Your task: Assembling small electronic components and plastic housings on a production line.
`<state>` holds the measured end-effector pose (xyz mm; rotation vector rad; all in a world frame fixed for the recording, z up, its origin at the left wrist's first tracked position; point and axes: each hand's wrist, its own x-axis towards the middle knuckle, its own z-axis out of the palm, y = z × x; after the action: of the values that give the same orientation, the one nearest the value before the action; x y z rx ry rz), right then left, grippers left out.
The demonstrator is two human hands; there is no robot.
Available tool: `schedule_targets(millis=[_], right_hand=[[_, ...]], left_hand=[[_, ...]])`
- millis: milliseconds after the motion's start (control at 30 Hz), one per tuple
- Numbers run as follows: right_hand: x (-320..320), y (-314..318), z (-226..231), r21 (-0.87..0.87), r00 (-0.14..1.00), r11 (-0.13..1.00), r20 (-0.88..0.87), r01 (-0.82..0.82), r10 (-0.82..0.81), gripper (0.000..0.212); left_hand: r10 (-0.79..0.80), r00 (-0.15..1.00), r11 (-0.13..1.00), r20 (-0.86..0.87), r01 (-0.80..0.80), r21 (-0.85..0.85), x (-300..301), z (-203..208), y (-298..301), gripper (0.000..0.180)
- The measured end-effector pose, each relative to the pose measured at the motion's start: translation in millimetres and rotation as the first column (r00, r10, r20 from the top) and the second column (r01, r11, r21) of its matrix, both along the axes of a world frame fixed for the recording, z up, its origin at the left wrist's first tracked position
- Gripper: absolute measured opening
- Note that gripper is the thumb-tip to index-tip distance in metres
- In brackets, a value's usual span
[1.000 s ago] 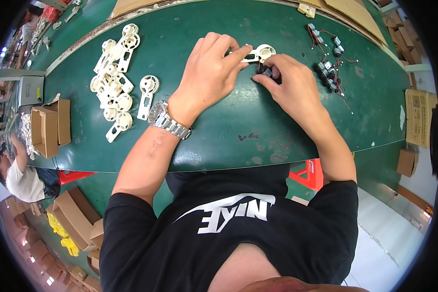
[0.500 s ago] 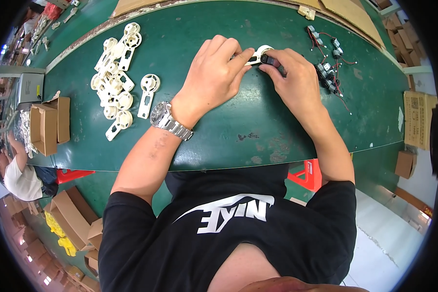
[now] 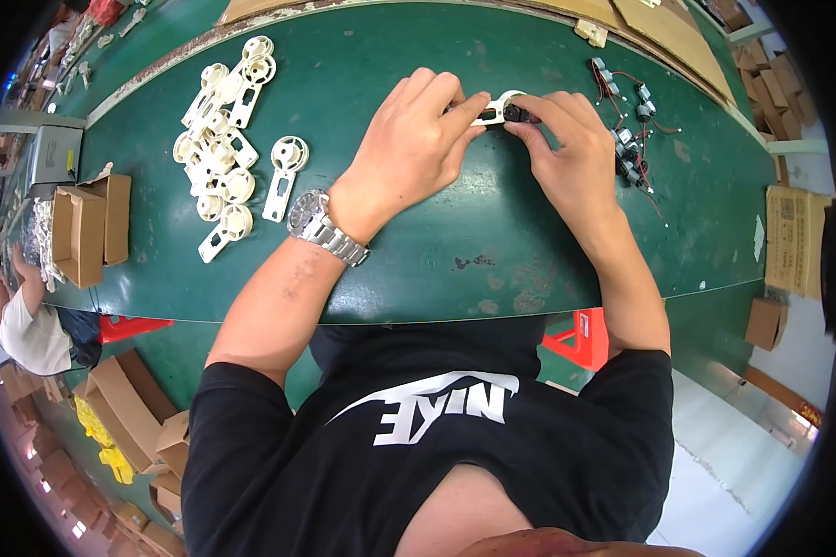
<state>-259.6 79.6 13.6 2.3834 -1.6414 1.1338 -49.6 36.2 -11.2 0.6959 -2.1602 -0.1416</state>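
My left hand, with a metal watch on its wrist, pinches one end of a white plastic bracket over the far middle of the green table. The bracket has a round ring at its other end and a slot in its arm. My right hand is closed on a small black part at that ring. Its fingers hide much of the part, so I cannot tell how far it sits inside. A single white bracket with a round housing lies left of my left hand.
A heap of similar white brackets lies to the left. Several small motors with red and black wires lie right of my right hand. Small open cardboard boxes stand at the left edge; another person sits beyond.
The black part and my right fingers have shifted slightly to the right, and more of the bracket's ring shows. My left hand keeps its grip. The whole view has shifted a little.
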Motion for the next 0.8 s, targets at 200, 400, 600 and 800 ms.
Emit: schedule_targets(millis=[200,400,600,800], right_hand=[[-1,-2,-2,0.014,1.000,1.000,-0.019,-0.014,0.014,0.021],[3,1,4,0.065,0.998,0.998,-0.058,-0.009,0.013,0.022],[-3,-3,1,0.040,0.995,0.998,-0.086,-0.042,0.045,0.024],[-8,-9,-5,0.063,0.997,0.995,-0.028,-0.071,0.073,0.020]], left_hand=[[-0.005,1.000,0.999,-0.022,0.006,0.037,-1,0,1,0.033],[-0.009,1.000,0.998,-0.030,0.011,0.070,0,-1,1,0.031],[-0.004,0.999,0.994,-0.053,0.010,0.111,0,0,2,0.030],[-0.005,0.998,0.987,-0.067,0.015,0.159,0,-1,2,0.029]])
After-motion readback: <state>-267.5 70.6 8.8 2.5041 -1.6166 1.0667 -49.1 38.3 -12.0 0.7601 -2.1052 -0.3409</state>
